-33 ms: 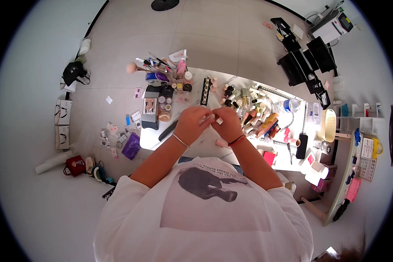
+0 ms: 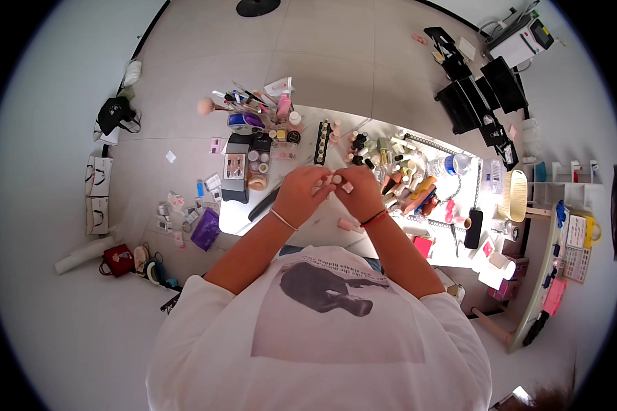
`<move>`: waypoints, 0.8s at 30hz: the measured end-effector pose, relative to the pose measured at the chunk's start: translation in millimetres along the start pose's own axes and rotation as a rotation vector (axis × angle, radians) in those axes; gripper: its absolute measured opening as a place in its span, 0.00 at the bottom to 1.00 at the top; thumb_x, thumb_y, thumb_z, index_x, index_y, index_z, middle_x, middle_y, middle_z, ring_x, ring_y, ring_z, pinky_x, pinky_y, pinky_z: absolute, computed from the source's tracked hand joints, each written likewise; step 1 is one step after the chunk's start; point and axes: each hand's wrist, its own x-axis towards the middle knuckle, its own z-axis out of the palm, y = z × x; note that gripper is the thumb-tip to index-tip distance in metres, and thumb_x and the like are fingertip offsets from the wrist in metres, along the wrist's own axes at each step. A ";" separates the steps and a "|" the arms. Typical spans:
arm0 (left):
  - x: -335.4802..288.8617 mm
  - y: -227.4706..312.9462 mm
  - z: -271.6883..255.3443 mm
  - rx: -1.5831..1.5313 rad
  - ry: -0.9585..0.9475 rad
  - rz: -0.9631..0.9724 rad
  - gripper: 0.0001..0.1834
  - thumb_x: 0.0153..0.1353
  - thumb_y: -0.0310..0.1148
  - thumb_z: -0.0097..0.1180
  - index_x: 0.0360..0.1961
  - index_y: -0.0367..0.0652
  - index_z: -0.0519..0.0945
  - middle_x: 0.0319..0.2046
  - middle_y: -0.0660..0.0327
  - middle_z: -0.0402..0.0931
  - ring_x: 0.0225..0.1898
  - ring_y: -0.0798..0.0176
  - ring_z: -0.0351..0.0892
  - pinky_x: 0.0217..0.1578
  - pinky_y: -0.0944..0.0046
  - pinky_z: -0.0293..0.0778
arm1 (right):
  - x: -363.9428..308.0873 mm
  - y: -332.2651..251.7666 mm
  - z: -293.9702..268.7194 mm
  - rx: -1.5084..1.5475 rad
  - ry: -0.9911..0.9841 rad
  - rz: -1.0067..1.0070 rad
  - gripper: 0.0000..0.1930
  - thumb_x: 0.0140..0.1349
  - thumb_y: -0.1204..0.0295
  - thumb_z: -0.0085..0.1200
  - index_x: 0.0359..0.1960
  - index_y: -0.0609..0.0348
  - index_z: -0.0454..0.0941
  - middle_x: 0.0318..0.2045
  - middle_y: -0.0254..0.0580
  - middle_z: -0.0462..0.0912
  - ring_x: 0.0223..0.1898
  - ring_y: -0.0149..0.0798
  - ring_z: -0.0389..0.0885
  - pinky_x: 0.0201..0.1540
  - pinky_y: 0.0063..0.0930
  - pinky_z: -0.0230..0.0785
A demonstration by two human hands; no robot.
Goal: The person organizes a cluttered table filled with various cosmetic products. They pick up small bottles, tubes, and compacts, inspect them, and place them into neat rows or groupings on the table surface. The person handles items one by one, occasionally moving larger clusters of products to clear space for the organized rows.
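My left hand [image 2: 300,195] and my right hand [image 2: 360,192] meet over the near edge of a white marbled table [image 2: 315,225]. Their fingertips pinch together around a small pale piece with a round end [image 2: 336,179]; its kind is too small to tell. A second small whitish, blocky piece [image 2: 347,186] shows against my right fingers, which are curled. Just beyond my hands lies a black strip holding a row of pale round pieces [image 2: 323,142]. A small pink block [image 2: 350,225] rests on the table beside my right wrist.
Nail polish bottles [image 2: 384,154] crowd the table on the right, near a clear bottle [image 2: 456,165] and a black phone [image 2: 474,229]. Makeup brushes [image 2: 243,101] and small jars [image 2: 258,161] stand at the left. A purple pouch [image 2: 206,229] and small packets lie on the floor.
My hands stay together over the same spot. The fingers have shifted slightly; the round end of the small piece now shows between the fingertips, and the blocky piece sits a little nearer and further right.
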 end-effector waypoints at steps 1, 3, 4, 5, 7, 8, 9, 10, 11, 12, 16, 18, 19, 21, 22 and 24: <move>-1.0 1.4 0.9 -0.014 -0.002 -0.037 0.11 0.54 0.28 0.65 0.39 0.39 0.81 0.32 0.57 0.80 0.35 0.53 0.79 0.37 0.58 0.74 | -0.2 8.6 -2.5 -0.036 0.025 0.001 0.09 0.46 0.75 0.66 0.31 0.58 0.82 0.25 0.41 0.82 0.31 0.48 0.81 0.35 0.39 0.72; -9.0 -8.2 2.5 -0.028 -0.030 -0.081 0.11 0.55 0.27 0.63 0.40 0.38 0.80 0.33 0.56 0.80 0.35 0.53 0.79 0.38 0.58 0.74 | 5.4 14.9 -9.7 -0.094 0.055 0.063 0.06 0.48 0.73 0.64 0.27 0.58 0.81 0.24 0.42 0.82 0.31 0.48 0.81 0.36 0.40 0.73; -13.8 -13.7 2.7 -0.035 -0.042 -0.104 0.11 0.56 0.27 0.62 0.41 0.38 0.80 0.33 0.56 0.80 0.35 0.53 0.79 0.38 0.58 0.74 | 10.2 17.8 -13.6 -0.126 0.021 0.065 0.06 0.48 0.72 0.64 0.26 0.57 0.81 0.24 0.42 0.82 0.31 0.48 0.81 0.36 0.40 0.73; -17.6 -17.0 2.1 -0.049 -0.026 -0.116 0.10 0.56 0.28 0.62 0.40 0.38 0.80 0.33 0.55 0.80 0.34 0.51 0.79 0.37 0.56 0.74 | 15.8 22.0 -17.4 -0.158 -0.013 0.070 0.06 0.48 0.71 0.64 0.25 0.57 0.80 0.23 0.41 0.82 0.30 0.49 0.81 0.36 0.40 0.73; -24.6 -21.2 -0.3 -0.077 0.007 -0.142 0.09 0.57 0.29 0.61 0.38 0.38 0.81 0.31 0.53 0.80 0.34 0.47 0.79 0.36 0.53 0.74 | 26.5 37.0 -16.5 -0.211 -0.048 0.039 0.09 0.49 0.66 0.63 0.21 0.56 0.77 0.21 0.41 0.81 0.30 0.49 0.81 0.36 0.42 0.73; -27.1 -23.3 -1.0 -0.044 -0.004 -0.117 0.08 0.57 0.29 0.61 0.37 0.38 0.81 0.31 0.53 0.80 0.34 0.47 0.79 0.36 0.53 0.74 | 32.8 40.8 -14.2 -0.244 -0.066 0.028 0.09 0.49 0.66 0.63 0.21 0.56 0.78 0.21 0.41 0.81 0.30 0.49 0.81 0.36 0.43 0.73; -29.4 -25.3 -1.9 -0.010 -0.015 -0.092 0.08 0.57 0.29 0.60 0.37 0.39 0.81 0.31 0.53 0.80 0.34 0.47 0.79 0.36 0.53 0.74 | 38.9 43.7 -11.6 -0.277 -0.085 0.016 0.09 0.49 0.66 0.62 0.21 0.56 0.78 0.21 0.41 0.81 0.30 0.49 0.81 0.36 0.43 0.73; -32.0 -27.7 -2.5 0.024 -0.026 -0.068 0.07 0.57 0.29 0.60 0.36 0.39 0.81 0.31 0.53 0.80 0.34 0.47 0.79 0.36 0.52 0.74 | 45.3 47.6 -8.9 -0.310 -0.104 0.003 0.09 0.50 0.66 0.62 0.21 0.56 0.78 0.21 0.42 0.81 0.30 0.49 0.81 0.36 0.44 0.73; -35.2 -30.6 0.1 0.053 -0.050 -0.055 0.06 0.56 0.29 0.60 0.35 0.40 0.81 0.31 0.53 0.80 0.34 0.46 0.79 0.36 0.52 0.74 | 48.0 61.9 -2.0 -0.290 -0.129 0.004 0.09 0.50 0.64 0.62 0.23 0.54 0.79 0.23 0.43 0.82 0.31 0.50 0.82 0.37 0.46 0.73; -38.8 -32.6 4.5 0.081 -0.071 -0.045 0.05 0.56 0.28 0.59 0.34 0.40 0.81 0.31 0.53 0.80 0.34 0.46 0.79 0.36 0.52 0.74 | 53.0 66.0 2.1 -0.343 -0.145 -0.011 0.09 0.50 0.64 0.62 0.24 0.54 0.79 0.23 0.43 0.82 0.31 0.50 0.82 0.37 0.46 0.74; -51.1 -29.2 15.2 0.102 -0.137 -0.038 0.04 0.56 0.26 0.59 0.33 0.39 0.81 0.29 0.53 0.80 0.33 0.45 0.78 0.36 0.51 0.73 | 66.4 83.9 17.5 -0.540 -0.213 -0.026 0.07 0.51 0.64 0.62 0.27 0.53 0.80 0.25 0.43 0.83 0.32 0.50 0.82 0.39 0.47 0.74; -57.3 -28.1 16.5 0.082 -0.121 -0.059 0.04 0.56 0.26 0.59 0.33 0.40 0.81 0.29 0.53 0.80 0.33 0.45 0.78 0.36 0.51 0.73 | 70.9 87.9 21.9 -0.598 -0.266 -0.013 0.06 0.51 0.65 0.61 0.28 0.52 0.81 0.26 0.43 0.83 0.33 0.50 0.82 0.40 0.47 0.74; -59.2 -28.6 16.8 0.071 -0.113 -0.069 0.04 0.56 0.26 0.58 0.33 0.40 0.81 0.29 0.53 0.80 0.33 0.46 0.78 0.36 0.51 0.73 | 72.7 90.0 23.3 -0.614 -0.299 -0.008 0.06 0.52 0.66 0.60 0.30 0.51 0.81 0.26 0.43 0.83 0.34 0.50 0.82 0.41 0.46 0.74; -64.6 -31.9 16.8 0.072 -0.118 -0.088 0.04 0.56 0.26 0.58 0.33 0.41 0.81 0.29 0.54 0.80 0.33 0.46 0.78 0.36 0.51 0.73 | 73.7 94.2 26.3 -0.623 -0.319 -0.020 0.06 0.52 0.68 0.60 0.32 0.51 0.82 0.27 0.43 0.83 0.35 0.50 0.82 0.41 0.46 0.74; -66.9 -33.4 17.1 0.072 -0.121 -0.097 0.04 0.56 0.26 0.58 0.33 0.41 0.81 0.29 0.54 0.80 0.33 0.46 0.78 0.36 0.51 0.73 | 73.8 96.4 27.5 -0.618 -0.304 -0.037 0.07 0.52 0.68 0.59 0.33 0.50 0.83 0.28 0.43 0.83 0.35 0.50 0.82 0.41 0.46 0.74; -71.4 -35.0 17.3 0.098 -0.118 -0.092 0.04 0.56 0.26 0.59 0.33 0.41 0.81 0.29 0.54 0.80 0.33 0.47 0.79 0.36 0.51 0.74 | 72.4 99.4 31.5 -0.584 -0.275 -0.056 0.08 0.52 0.70 0.59 0.35 0.49 0.83 0.29 0.42 0.82 0.36 0.49 0.82 0.41 0.46 0.74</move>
